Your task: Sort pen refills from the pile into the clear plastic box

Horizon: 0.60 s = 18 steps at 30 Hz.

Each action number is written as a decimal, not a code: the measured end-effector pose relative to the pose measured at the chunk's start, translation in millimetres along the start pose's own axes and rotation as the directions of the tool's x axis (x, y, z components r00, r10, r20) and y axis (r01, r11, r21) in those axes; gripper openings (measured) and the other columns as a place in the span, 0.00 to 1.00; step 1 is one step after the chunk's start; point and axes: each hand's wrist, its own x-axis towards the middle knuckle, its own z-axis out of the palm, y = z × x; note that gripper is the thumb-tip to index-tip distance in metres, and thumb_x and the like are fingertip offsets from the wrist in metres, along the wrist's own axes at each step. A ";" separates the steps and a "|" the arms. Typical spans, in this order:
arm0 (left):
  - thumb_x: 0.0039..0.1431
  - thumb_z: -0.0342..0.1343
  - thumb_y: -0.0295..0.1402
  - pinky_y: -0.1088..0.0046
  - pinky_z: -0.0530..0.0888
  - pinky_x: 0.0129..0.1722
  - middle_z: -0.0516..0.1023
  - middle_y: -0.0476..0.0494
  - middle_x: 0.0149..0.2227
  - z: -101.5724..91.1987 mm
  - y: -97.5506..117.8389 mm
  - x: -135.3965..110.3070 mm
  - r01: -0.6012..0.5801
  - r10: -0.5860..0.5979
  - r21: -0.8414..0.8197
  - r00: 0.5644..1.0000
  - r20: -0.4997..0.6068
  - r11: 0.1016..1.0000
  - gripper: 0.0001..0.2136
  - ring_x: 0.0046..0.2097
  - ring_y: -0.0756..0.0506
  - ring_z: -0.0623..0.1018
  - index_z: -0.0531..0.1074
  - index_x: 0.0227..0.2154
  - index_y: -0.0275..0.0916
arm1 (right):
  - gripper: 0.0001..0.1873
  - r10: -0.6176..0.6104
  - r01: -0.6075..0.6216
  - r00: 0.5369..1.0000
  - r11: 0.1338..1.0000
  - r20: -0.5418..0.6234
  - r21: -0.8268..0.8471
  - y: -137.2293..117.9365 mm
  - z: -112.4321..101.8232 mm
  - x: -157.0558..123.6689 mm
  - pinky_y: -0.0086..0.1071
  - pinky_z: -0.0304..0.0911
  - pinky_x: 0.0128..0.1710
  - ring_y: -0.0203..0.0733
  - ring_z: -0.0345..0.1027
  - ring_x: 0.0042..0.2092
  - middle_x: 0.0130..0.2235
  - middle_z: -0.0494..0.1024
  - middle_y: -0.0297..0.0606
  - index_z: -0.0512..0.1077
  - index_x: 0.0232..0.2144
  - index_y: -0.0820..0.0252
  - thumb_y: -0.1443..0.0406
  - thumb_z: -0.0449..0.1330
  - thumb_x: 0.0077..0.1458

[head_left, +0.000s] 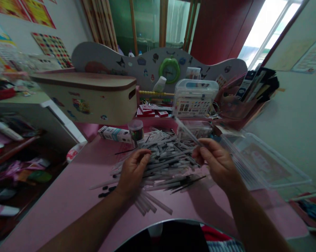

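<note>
A slim translucent pen (188, 130) with a dark tip is pinched in my right hand (217, 161). It is raised above the right side of the pile and slants up to the left. My left hand (133, 171) rests at the pile's left edge, its fingers curled and the thumb close to the index finger. Whatever those fingers hold, if anything, is hidden. Between my hands lies a heap of grey and clear pens (168, 157). Several clear tubes (152, 203) stick out below my left hand, and small black caps (105, 191) lie beside my left wrist.
A clear plastic cup (135, 129) and a printed box (115, 134) stand behind the pile on the pink desk (69, 196). To the right is an open clear plastic case (268, 161). A cream storage bin (95, 101) and a handled marker case (196, 98) stand behind.
</note>
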 end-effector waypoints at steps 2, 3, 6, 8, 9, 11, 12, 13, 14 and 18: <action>0.60 0.56 0.40 0.68 0.70 0.45 0.80 0.45 0.38 -4.2 -4.1 3.2 -0.040 0.042 0.065 0.999 -0.020 0.997 0.11 0.43 0.43 0.77 0.77 0.39 0.41 | 0.12 -0.062 0.043 0.989 0.989 -0.138 -0.139 -17.2 -31.8 -6.0 0.31 0.64 0.35 0.38 0.69 0.33 0.34 0.76 0.36 0.68 0.45 0.56 0.57 0.53 0.64; 0.61 0.56 0.41 0.68 0.70 0.45 0.80 0.44 0.39 -5.2 -5.5 3.9 -0.052 0.054 0.083 0.998 -0.019 0.995 0.11 0.43 0.43 0.77 0.77 0.39 0.41 | 0.12 -0.085 0.034 0.975 0.970 -0.204 -0.241 -24.6 -48.9 -8.6 0.33 0.65 0.37 0.39 0.70 0.35 0.35 0.76 0.37 0.68 0.45 0.55 0.57 0.54 0.63; 0.61 0.56 0.40 0.68 0.70 0.45 0.80 0.44 0.39 -4.5 -6.2 2.9 -0.067 0.069 0.099 0.997 -0.019 0.993 0.10 0.43 0.42 0.77 0.77 0.39 0.41 | 0.13 -0.216 0.035 0.956 0.752 -0.197 -0.658 -37.4 -101.5 -10.3 0.38 0.64 0.41 0.46 0.70 0.40 0.40 0.75 0.43 0.74 0.39 0.56 0.55 0.56 0.58; 0.60 0.56 0.40 0.68 0.71 0.46 0.80 0.44 0.39 -3.2 -4.7 1.1 -0.068 0.071 0.091 0.997 -0.026 0.993 0.10 0.44 0.42 0.77 0.77 0.39 0.41 | 0.15 -0.238 -0.042 0.950 0.546 -0.203 -0.837 -37.7 -134.3 -5.5 0.40 0.63 0.39 0.47 0.68 0.39 0.39 0.72 0.47 0.78 0.35 0.58 0.55 0.57 0.55; 0.60 0.56 0.40 0.68 0.71 0.46 0.80 0.44 0.39 -2.8 -4.0 0.4 -0.069 0.072 0.087 0.997 -0.028 0.994 0.10 0.44 0.42 0.77 0.77 0.38 0.41 | 0.15 -0.196 -0.087 0.960 0.462 -0.198 -0.882 -35.8 -149.1 -2.1 0.39 0.62 0.37 0.46 0.68 0.36 0.36 0.72 0.46 0.79 0.34 0.59 0.57 0.57 0.54; 0.60 0.57 0.40 0.67 0.71 0.47 0.80 0.44 0.39 -2.7 -3.3 -0.3 -0.071 0.075 0.083 0.997 -0.035 0.994 0.10 0.44 0.41 0.78 0.77 0.38 0.41 | 0.11 -0.043 -0.154 0.983 0.324 -0.177 -0.933 -29.1 -174.0 4.4 0.37 0.59 0.33 0.42 0.66 0.30 0.32 0.73 0.44 0.79 0.31 0.60 0.61 0.60 0.52; 0.60 0.57 0.40 0.67 0.70 0.47 0.80 0.44 0.39 -2.9 -3.5 -0.2 -0.072 0.075 0.086 0.996 -0.038 0.994 0.10 0.44 0.41 0.78 0.77 0.38 0.41 | 0.08 0.047 -0.176 0.984 0.271 -0.170 -0.946 -24.3 -183.7 7.0 0.35 0.57 0.30 0.40 0.65 0.27 0.30 0.74 0.43 0.79 0.29 0.60 0.63 0.61 0.51; 0.60 0.57 0.40 0.68 0.70 0.47 0.80 0.44 0.39 -3.3 -4.0 0.1 -0.071 0.075 0.091 0.996 -0.040 0.993 0.10 0.43 0.41 0.78 0.77 0.38 0.41 | 0.06 0.141 -0.180 0.979 0.241 -0.149 -0.954 -18.5 -191.3 8.9 0.34 0.56 0.29 0.38 0.64 0.25 0.28 0.74 0.42 0.79 0.26 0.59 0.65 0.61 0.50; 0.60 0.57 0.40 0.68 0.70 0.46 0.80 0.44 0.39 -3.7 -4.8 0.5 -0.071 0.076 0.096 0.996 -0.044 0.993 0.10 0.43 0.42 0.78 0.77 0.39 0.41 | 0.05 0.235 -0.177 0.964 0.230 -0.122 -0.957 -11.7 -196.8 10.2 0.33 0.54 0.27 0.36 0.62 0.23 0.25 0.74 0.40 0.77 0.23 0.59 0.67 0.62 0.48; 0.60 0.56 0.41 0.68 0.70 0.46 0.80 0.44 0.38 -4.1 -7.3 1.5 -0.069 0.074 0.100 0.996 -0.049 0.993 0.11 0.43 0.41 0.78 0.77 0.39 0.41 | 0.17 0.179 -0.208 0.973 0.391 -0.148 -0.896 23.2 -197.5 15.1 0.31 0.48 0.21 0.31 0.56 0.17 0.14 0.67 0.34 0.69 0.10 0.61 0.72 0.65 0.45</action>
